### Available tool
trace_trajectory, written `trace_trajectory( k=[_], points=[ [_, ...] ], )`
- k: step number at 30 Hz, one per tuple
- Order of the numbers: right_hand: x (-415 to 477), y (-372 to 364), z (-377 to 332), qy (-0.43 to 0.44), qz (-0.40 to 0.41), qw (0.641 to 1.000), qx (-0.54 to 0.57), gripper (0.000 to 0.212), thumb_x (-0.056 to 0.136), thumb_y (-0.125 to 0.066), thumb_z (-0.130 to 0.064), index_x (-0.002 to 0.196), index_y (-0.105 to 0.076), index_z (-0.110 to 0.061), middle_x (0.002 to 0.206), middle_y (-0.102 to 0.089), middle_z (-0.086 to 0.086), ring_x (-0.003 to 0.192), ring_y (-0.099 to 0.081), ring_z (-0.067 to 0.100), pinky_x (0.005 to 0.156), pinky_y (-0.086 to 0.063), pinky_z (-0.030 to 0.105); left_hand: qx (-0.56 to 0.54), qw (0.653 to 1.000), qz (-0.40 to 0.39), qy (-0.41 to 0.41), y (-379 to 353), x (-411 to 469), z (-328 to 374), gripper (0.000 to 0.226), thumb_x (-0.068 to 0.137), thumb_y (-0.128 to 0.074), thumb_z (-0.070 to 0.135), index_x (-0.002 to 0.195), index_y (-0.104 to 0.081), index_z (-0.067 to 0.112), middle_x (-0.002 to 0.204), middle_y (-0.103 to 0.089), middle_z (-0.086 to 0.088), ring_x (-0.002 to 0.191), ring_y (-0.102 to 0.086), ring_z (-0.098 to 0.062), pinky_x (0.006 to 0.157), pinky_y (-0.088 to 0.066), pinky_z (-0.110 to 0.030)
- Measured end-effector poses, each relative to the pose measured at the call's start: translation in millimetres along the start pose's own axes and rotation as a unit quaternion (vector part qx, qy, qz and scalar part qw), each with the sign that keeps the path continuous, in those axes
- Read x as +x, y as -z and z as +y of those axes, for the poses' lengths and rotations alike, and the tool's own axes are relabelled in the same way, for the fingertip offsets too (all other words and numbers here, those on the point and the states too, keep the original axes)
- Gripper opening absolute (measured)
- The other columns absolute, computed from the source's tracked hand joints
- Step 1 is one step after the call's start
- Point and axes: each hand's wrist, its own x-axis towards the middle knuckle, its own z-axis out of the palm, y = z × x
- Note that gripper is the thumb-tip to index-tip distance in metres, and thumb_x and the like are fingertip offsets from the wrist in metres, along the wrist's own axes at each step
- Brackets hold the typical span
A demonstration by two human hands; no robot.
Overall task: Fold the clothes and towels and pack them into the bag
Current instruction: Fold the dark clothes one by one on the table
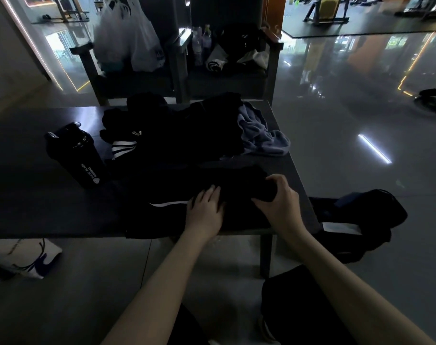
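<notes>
Early stage is judged: black striped garment (pixel 167 215) at the bench (pixel 37 207) edge is pressed by the flat-fingered left hand (pixel 207 207) and gripped in the curled right hand (pixel 279 197); clothes pile (pixel 187 125) and towel (pixel 259 135) lie unfolded, and nothing is seen packed in the floor bag (pixel 361 215).

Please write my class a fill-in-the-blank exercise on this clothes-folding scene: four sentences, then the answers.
1. The right hand grips a fold of the garment, whose colour is ____.
2. The left hand lies ____ on the same garment, fingers straight.
3. The bottle stands on the table, to the ____ of the clothes pile.
4. The dark bag lies on the floor, to the ____ of the table.

Missing words: black; flat; left; right.
</notes>
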Motion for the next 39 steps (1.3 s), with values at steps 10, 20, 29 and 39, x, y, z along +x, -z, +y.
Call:
trace_trajectory(
  k=[10, 20, 29, 39],
  points=[
    [4.1, -21.0, -8.9, 0.055, 0.054, 0.996, -0.054, 0.018, 0.081, -0.072, -0.018, 0.085, -0.057, -0.008, 0.077, -0.063, 0.005, 0.071, -0.051, 0.014, 0.062, -0.034, 0.027, 0.115, 0.993, 0.021, -0.002, -4.6, -7.4, -19.9, 0.051, 0.101, -0.024, 0.044, 0.149, -0.026, 0.027, 0.158, -0.020, 0.008, 0.146, -0.012, -0.016, 0.116, -0.012, -0.039],
    [-7.5, -30.2, 5.4, 0.104, -0.172, 0.961, -0.191, 0.062, 0.085, -0.026, -0.063, 0.127, -0.059, -0.030, 0.135, -0.055, -0.011, 0.134, -0.038, 0.016, 0.115, -0.015, 0.042, 0.083, 0.996, -0.018, 0.002, 1.0, -4.9, -19.6, 0.049, 0.102, -0.025, 0.040, 0.150, -0.022, 0.028, 0.159, -0.012, 0.011, 0.146, -0.008, -0.014, 0.117, -0.009, -0.039],
    [34.9, -36.1, -0.1, 0.024, -0.282, 0.929, -0.239, 0.051, 0.099, -0.032, -0.045, 0.148, -0.022, -0.036, 0.159, -0.009, -0.008, 0.146, -0.004, 0.017, 0.117, -0.002, 0.046, 0.076, 0.997, -0.014, -0.002, -1.1, -6.4, -22.0, 0.049, 0.103, -0.024, 0.036, 0.151, -0.019, 0.027, 0.160, -0.009, 0.011, 0.147, -0.004, -0.012, 0.118, -0.004, -0.038],
    [29.8, -38.3, 4.6, 0.004, -0.300, 0.919, -0.257, 0.051, 0.098, -0.020, -0.052, 0.148, -0.017, -0.041, 0.159, -0.005, -0.012, 0.147, 0.002, 0.018, 0.116, 0.002, 0.052, 0.099, 0.992, -0.039, 0.069, 13.4, -15.2, -43.5, 0.055, 0.101, -0.017, 0.050, 0.152, -0.010, 0.032, 0.160, 0.001, 0.011, 0.147, 0.006, -0.016, 0.116, 0.007, -0.049]
  ],
)
